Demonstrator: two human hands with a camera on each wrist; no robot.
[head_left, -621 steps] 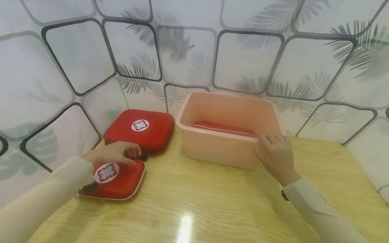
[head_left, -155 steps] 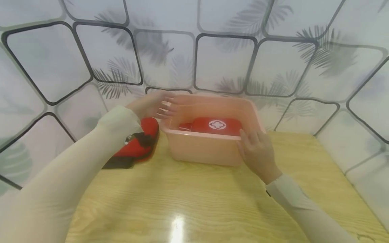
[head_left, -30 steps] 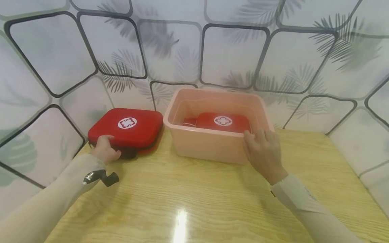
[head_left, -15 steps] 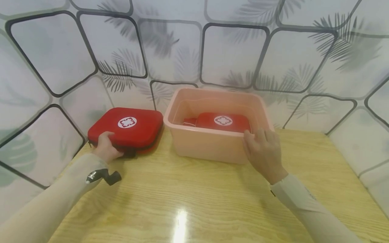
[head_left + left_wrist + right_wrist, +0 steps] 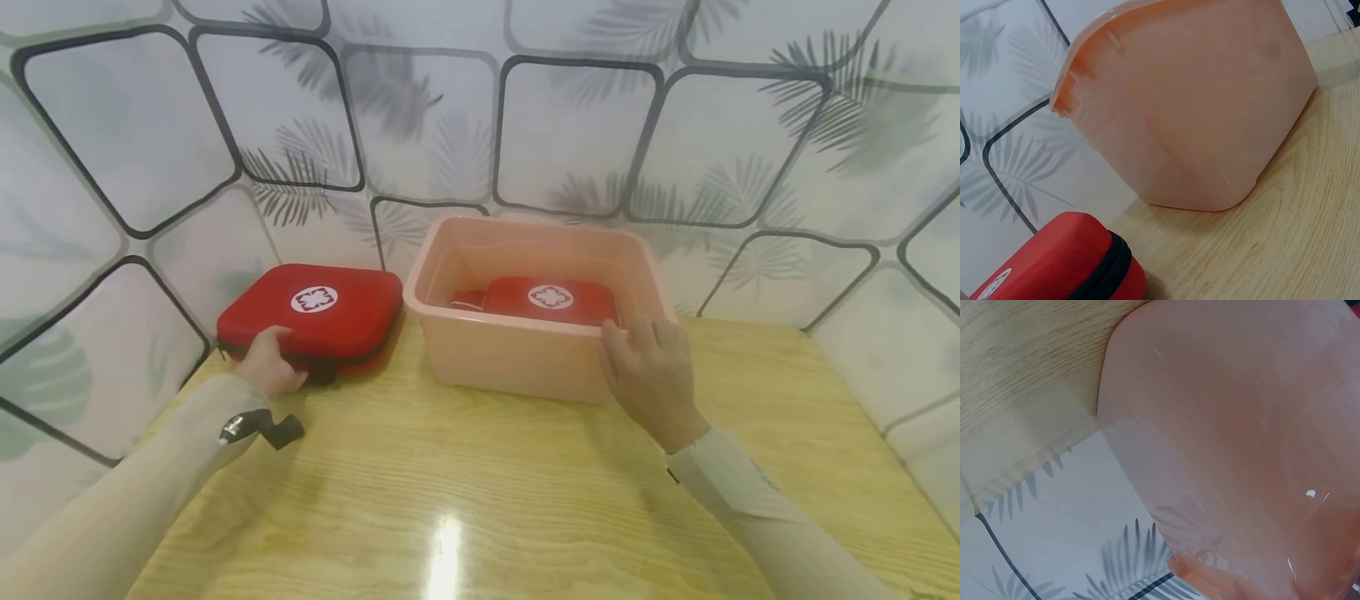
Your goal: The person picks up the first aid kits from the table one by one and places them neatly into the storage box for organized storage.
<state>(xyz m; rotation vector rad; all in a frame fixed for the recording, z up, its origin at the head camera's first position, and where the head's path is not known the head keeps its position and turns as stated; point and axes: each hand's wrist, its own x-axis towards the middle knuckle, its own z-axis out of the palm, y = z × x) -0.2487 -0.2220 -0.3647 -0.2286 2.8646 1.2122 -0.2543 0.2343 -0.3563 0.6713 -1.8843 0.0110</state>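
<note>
At the left of the head view lies a red first-aid case (image 5: 352, 312) with a white emblem and a dark zipper band. My left hand (image 5: 266, 364) grips its near left edge, one digit on top and another low at the front. My right hand (image 5: 654, 379) holds the front right rim of a peach plastic bin (image 5: 517, 354), fingers over the edge. A smaller red first-aid case (image 5: 585, 304) lies inside, beside a red piece (image 5: 468, 300) mostly hidden by the wall. The left wrist view shows the large case's corner (image 5: 1066, 250) near the bin's side (image 5: 1204, 106).
The pale wooden table (image 5: 390, 492) runs toward the viewer. A patterned wall covering (image 5: 577, 133) rises close behind the bin and at both sides. A dark strap (image 5: 273, 427) hangs from the left cuff.
Over twenty seconds, the smaller case went from the table into the bin. In the last second, my left hand has shifted slightly right along the large case. My right hand stays on the rim.
</note>
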